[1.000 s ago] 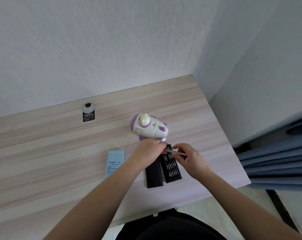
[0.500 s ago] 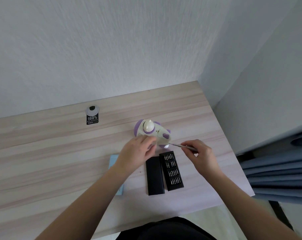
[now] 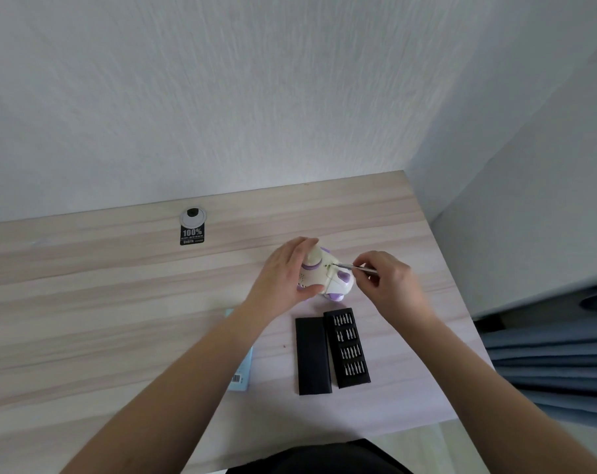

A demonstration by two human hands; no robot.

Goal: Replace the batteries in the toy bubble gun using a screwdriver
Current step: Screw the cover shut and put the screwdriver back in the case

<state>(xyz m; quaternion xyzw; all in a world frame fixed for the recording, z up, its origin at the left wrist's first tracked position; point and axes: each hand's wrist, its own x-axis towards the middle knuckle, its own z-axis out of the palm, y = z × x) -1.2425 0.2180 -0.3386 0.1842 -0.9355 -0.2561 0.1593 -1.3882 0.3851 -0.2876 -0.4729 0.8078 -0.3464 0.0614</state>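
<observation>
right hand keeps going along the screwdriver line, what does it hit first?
The toy. The right hand aims the screwdriver leftward, tip apparently already at the toy's white body; past it is the left hand. Depth unclear.

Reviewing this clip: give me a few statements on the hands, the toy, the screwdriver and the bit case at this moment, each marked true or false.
1. The left hand grips the toy bubble gun. True.
2. The right hand is empty. False: it pinches the screwdriver, whose tip meets the toy's body.
3. The bit case lies open on the table, with its black lid beside it. True.
4. The bit case lies beyond the toy, toward the wall. False: it lies nearer the person than the toy.
5. The toy is red and yellow. False: it is white and purple.
</observation>
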